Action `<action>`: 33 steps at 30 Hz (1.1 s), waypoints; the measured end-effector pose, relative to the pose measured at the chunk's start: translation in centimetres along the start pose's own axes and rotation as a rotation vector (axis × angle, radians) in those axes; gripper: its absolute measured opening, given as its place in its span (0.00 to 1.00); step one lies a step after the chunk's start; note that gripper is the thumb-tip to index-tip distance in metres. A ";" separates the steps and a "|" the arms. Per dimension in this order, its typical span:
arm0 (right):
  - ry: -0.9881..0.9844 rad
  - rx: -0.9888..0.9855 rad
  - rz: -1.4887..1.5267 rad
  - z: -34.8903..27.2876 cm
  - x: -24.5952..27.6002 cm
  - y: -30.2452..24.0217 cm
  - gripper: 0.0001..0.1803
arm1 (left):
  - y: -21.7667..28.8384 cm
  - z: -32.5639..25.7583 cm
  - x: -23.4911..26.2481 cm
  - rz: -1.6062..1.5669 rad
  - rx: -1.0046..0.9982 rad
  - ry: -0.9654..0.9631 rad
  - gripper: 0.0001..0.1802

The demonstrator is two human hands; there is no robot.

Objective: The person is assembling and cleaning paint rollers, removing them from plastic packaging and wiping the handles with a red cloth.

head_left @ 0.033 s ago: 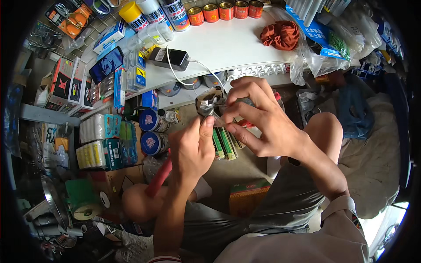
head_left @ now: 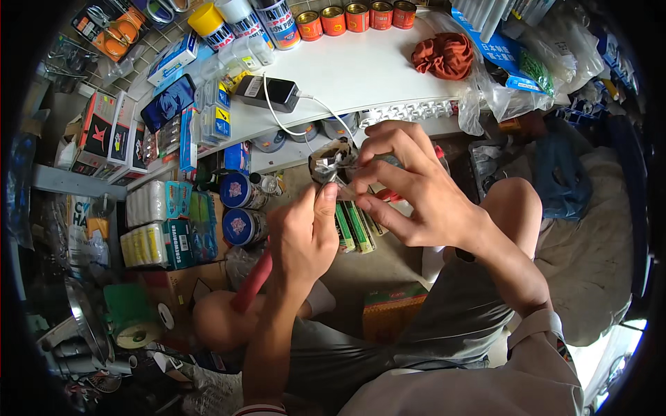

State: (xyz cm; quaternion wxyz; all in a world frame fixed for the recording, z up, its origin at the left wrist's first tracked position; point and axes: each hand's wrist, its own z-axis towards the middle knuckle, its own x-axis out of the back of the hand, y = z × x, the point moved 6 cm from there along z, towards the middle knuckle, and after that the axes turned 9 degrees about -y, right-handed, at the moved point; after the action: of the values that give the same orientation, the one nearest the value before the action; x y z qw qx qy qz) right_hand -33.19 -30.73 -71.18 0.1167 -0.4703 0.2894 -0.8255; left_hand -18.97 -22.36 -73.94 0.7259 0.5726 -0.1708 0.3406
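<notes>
Both hands pinch crumpled foil packet [head_left: 331, 165] | left hand [head_left: 305, 236] raised | right hand [head_left: 416, 187] arched

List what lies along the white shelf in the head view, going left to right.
Yellow-capped spray can → black power adapter → row of small orange tins → rust-red cloth → blue packet in clear plastic.

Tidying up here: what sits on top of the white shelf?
On the white shelf: a black charger with white cable, a red cloth, small red tins and spray cans. Its right end is hidden under plastic bags.

Bare forearms — grey shorts, pale shirt
</notes>
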 end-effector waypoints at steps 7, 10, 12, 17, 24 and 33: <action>0.003 0.022 -0.409 -0.3 0.6 -0.4 0.10 | 0.0 0.0 -1.2 -0.016 0.003 -0.048 0.15; 0.102 -0.074 -0.359 -0.6 1.0 0.1 0.16 | 0.2 0.1 -1.4 -0.007 0.034 -0.102 0.15; 0.121 -0.090 -0.326 -0.6 0.6 0.1 0.15 | 0.3 0.1 -1.6 -0.008 0.041 -0.105 0.15; 0.162 -0.115 -0.205 -0.5 0.6 1.3 0.13 | 0.3 -0.1 -2.2 0.005 0.035 -0.125 0.15; 0.089 -0.129 -0.332 -0.5 0.6 1.1 0.09 | 0.4 -0.4 -2.7 -0.015 0.037 -0.161 0.16; 0.114 -0.261 -0.034 -0.4 0.9 2.0 0.06 | 0.3 -0.4 -2.6 -0.014 0.092 -0.161 0.16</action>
State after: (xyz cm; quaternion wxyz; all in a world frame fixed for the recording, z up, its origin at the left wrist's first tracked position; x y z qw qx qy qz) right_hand -34.18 -32.58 -71.88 0.0240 -0.4388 0.3923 -0.8081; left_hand -21.07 -22.71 -75.47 0.6853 0.6320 -0.2086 0.2957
